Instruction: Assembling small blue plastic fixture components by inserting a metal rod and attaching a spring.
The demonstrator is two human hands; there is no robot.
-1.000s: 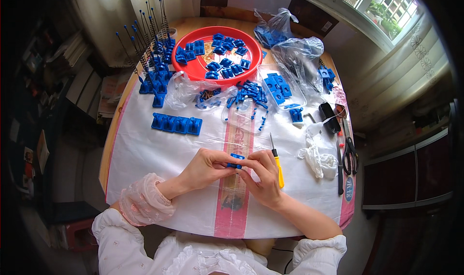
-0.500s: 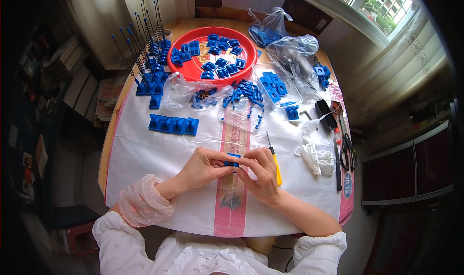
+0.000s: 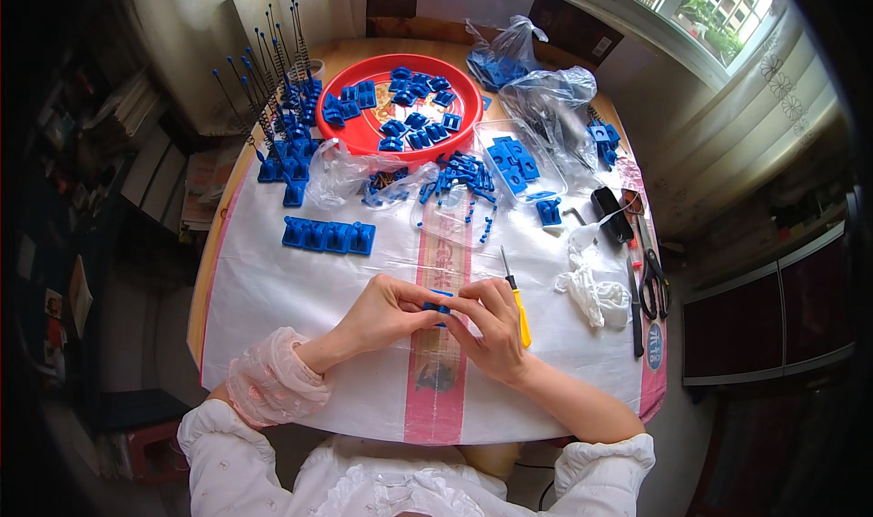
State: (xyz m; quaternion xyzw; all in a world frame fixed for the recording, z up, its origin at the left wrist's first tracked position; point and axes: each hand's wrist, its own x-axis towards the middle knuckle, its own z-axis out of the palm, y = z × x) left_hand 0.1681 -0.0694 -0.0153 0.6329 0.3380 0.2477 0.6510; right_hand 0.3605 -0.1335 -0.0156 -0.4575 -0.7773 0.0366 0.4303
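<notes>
Between my two hands is a small blue plastic part (image 3: 436,308), gripped from both sides above the striped middle of the table cover. My left hand (image 3: 386,315) pinches its left side with thumb and fingers. From the right, the thumb and fingertips of my right hand (image 3: 491,328) close on it as well; much of the part is hidden behind the fingers. Right beside my right hand lies a screwdriver (image 3: 519,310) with a yellow and black handle. Farther left, several similar blue parts stand joined in a row (image 3: 328,235).
A red round tray (image 3: 364,141) holds blue parts. Blue pieces with springy black rods (image 3: 293,153) stand at the far left. Loose small blue pieces (image 3: 461,173), a clear box (image 3: 556,190), a white plastic bag (image 3: 593,290) and black scissors (image 3: 654,290) lie around the far and right sides.
Both hands keep nearly the same pose around the blue part, with only slight finger movement. The whole view has shifted a little.
</notes>
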